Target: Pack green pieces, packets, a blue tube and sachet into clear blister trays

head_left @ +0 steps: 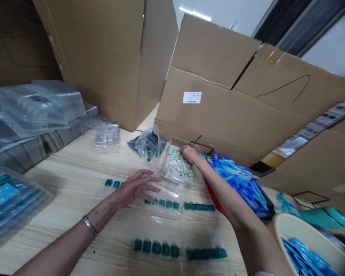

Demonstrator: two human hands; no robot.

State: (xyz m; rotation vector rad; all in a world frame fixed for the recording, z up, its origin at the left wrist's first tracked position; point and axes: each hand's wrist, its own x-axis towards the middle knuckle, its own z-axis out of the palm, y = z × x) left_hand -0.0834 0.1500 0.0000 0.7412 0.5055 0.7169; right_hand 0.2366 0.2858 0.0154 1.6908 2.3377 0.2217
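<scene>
we're at a pale wood-grain table [71, 172], tall cardboard [212, 115] behind, a light strip [194, 13] glowing above!
our left hand [138, 188] spreads its fingers wide over a clear tray [168, 191], no grip on anything, contact with the plastic impossible to tell; our right hand [190, 154] dips, fingers bent, into the clear bin [176, 140] of small pale pieces [176, 164], and whether it pinches one we can't see. we count one bin, one bag of dark teal pieces [149, 145] just left of it, one cream bucket [296, 226] at lower right, one white label [192, 97]; five teal blocks [156, 248] in the nearest left-hand group, the packed group beside them too tight to count.
</scene>
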